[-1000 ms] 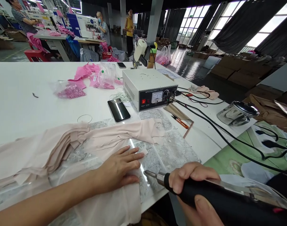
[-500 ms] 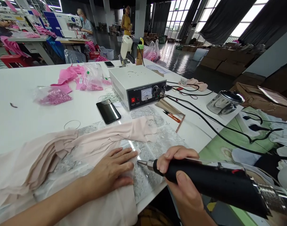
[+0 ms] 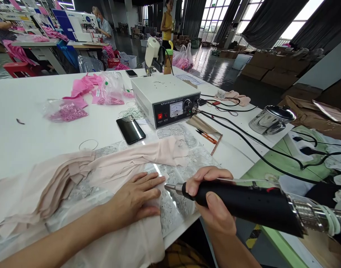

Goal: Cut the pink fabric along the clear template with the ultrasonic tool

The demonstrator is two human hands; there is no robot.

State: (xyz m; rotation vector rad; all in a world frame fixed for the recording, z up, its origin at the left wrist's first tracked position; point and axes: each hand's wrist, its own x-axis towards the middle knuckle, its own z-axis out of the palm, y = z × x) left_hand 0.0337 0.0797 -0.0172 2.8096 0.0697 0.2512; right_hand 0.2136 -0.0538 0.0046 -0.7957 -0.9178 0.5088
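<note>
— White tabletop (image 3: 47, 143) beneath the left grip (image 3: 141, 195). And the pale pink cloth (image 3: 142, 240)?
— Right under that grip, likely to keep its edge still: spread flat, palm down, clasping nothing.
— Black handheld tool (image 3: 254, 204)?
— Inside the right grip (image 3: 216, 208), curled around it, perhaps for steady aim, thumb along its side; metal tip (image 3: 174, 187) just beside the left grip.

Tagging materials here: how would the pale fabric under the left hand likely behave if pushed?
Probably floppy and light: the pale fabric looks thin, with soft, gentle folds. It may slide, since the marbled surface beneath looks glossy, though the left hand might hold it.
</note>
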